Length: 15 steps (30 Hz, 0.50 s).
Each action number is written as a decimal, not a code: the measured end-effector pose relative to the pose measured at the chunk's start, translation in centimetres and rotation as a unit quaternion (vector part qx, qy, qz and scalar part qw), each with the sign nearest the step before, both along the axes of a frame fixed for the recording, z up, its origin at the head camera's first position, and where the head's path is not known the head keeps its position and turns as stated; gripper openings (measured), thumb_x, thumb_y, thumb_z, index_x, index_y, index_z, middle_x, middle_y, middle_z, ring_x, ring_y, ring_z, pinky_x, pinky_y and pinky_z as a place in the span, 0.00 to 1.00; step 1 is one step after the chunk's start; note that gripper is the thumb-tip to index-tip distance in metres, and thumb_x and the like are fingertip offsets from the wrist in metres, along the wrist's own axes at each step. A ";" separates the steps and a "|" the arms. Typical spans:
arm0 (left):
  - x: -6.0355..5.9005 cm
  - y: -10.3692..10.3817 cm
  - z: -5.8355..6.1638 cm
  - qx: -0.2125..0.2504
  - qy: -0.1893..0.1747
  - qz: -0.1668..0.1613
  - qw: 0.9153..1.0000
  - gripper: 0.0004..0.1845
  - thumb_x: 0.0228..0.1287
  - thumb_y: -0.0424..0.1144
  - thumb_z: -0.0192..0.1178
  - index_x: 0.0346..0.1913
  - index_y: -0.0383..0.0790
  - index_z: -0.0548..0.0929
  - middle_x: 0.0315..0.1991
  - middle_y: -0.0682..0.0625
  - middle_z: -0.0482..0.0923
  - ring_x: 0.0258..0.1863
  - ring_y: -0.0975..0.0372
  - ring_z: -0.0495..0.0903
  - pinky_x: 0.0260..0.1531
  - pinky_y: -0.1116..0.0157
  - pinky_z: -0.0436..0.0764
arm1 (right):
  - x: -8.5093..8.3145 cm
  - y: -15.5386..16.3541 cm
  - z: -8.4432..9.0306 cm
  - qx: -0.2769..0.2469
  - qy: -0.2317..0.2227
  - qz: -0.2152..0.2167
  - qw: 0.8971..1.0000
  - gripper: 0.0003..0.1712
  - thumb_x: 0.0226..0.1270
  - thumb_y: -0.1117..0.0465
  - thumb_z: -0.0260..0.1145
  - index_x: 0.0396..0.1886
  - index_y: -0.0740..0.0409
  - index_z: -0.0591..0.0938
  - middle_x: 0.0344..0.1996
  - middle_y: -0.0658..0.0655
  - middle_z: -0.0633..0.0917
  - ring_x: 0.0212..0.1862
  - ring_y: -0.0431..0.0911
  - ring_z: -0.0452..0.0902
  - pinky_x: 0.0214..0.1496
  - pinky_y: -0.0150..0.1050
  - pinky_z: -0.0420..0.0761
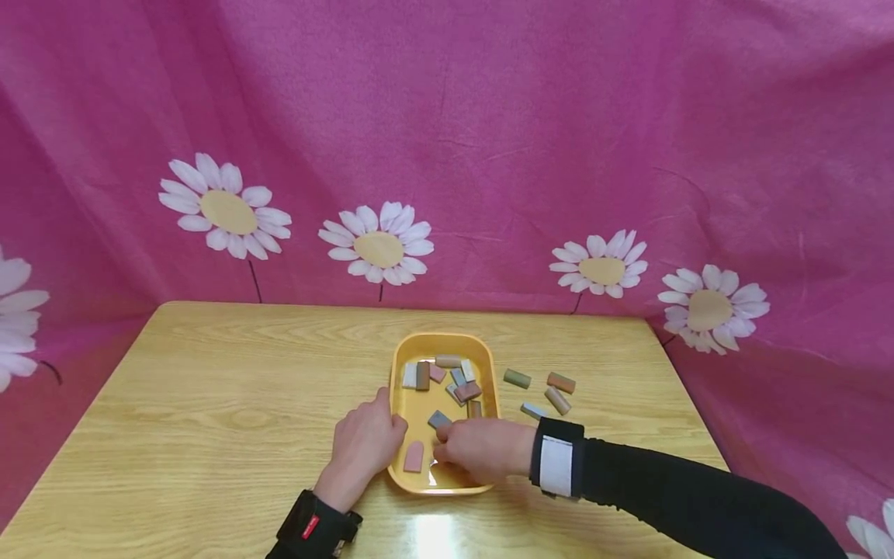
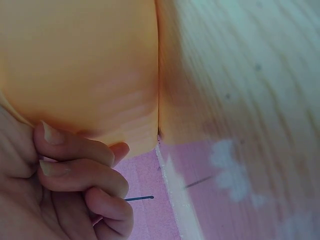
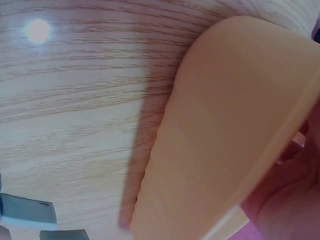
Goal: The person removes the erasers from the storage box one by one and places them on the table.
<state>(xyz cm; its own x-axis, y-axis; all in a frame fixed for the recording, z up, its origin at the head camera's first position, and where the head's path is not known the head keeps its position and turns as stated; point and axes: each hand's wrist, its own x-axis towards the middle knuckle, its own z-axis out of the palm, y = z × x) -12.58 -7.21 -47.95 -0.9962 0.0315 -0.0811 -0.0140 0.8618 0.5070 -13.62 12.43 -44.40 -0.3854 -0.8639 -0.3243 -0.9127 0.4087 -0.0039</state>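
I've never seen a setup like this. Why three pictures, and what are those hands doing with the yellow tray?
No machine here: a person wears three cameras. The wide picture comes from the head; the two blurry close-ups come from the wrists. On the wooden table sits a yellow tray holding small coloured blocks, with four loose blocks lying to its right. The left hand rests against the tray's left rim, fingers curled. The right hand reaches into the tray near a grey block and a pink block; whether it grips anything is hidden.

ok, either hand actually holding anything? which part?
Left hand rests against the yellow tray's left rim, fingers curled beside its outer wall. Right hand reaches inside the near end; whether it pinches a block cannot be told.
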 end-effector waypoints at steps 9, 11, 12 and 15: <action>0.0 0.2 -0.1 -0.001 0.012 -0.005 1.000 0.17 0.62 0.42 0.56 0.50 0.34 0.75 0.19 0.50 0.70 0.17 0.58 0.70 0.17 0.62 0.64 | -0.5 1.5 2.6 -0.057 0.007 -0.040 0.998 0.05 0.58 0.63 0.68 0.31 0.49 0.80 0.29 0.45 0.68 0.29 0.36 0.64 0.30 0.27 0.66; 0.0 0.2 -0.1 -0.001 0.011 -0.004 1.000 0.18 0.62 0.42 0.55 0.50 0.34 0.75 0.20 0.49 0.70 0.18 0.58 0.70 0.17 0.62 0.64 | -0.6 2.2 3.3 -0.080 0.005 -0.055 0.995 0.07 0.54 0.65 0.70 0.29 0.49 0.80 0.30 0.46 0.68 0.28 0.37 0.64 0.30 0.27 0.66; 0.0 0.2 -0.2 -0.001 0.011 -0.003 1.000 0.18 0.62 0.42 0.55 0.51 0.34 0.75 0.20 0.49 0.70 0.18 0.58 0.70 0.17 0.62 0.64 | -0.6 2.6 3.6 -0.092 0.003 -0.060 0.994 0.08 0.53 0.66 0.70 0.29 0.50 0.79 0.31 0.46 0.68 0.29 0.37 0.65 0.30 0.27 0.67; 0.0 0.2 -0.2 -0.002 0.011 -0.001 1.000 0.18 0.62 0.42 0.55 0.51 0.34 0.75 0.20 0.49 0.70 0.18 0.58 0.71 0.17 0.62 0.64 | -0.8 3.8 4.3 -0.128 -0.011 -0.082 0.988 0.12 0.49 0.68 0.71 0.28 0.49 0.76 0.37 0.47 0.73 0.34 0.37 0.71 0.33 0.27 0.69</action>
<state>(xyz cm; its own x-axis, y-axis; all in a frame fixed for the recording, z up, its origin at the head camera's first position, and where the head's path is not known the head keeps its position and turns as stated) -12.56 -7.05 -48.14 -0.9977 0.0328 -0.0598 -0.0018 0.8637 0.5039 -14.40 16.24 -40.12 -0.5219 -0.8455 -0.1128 -0.8330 0.5337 -0.1458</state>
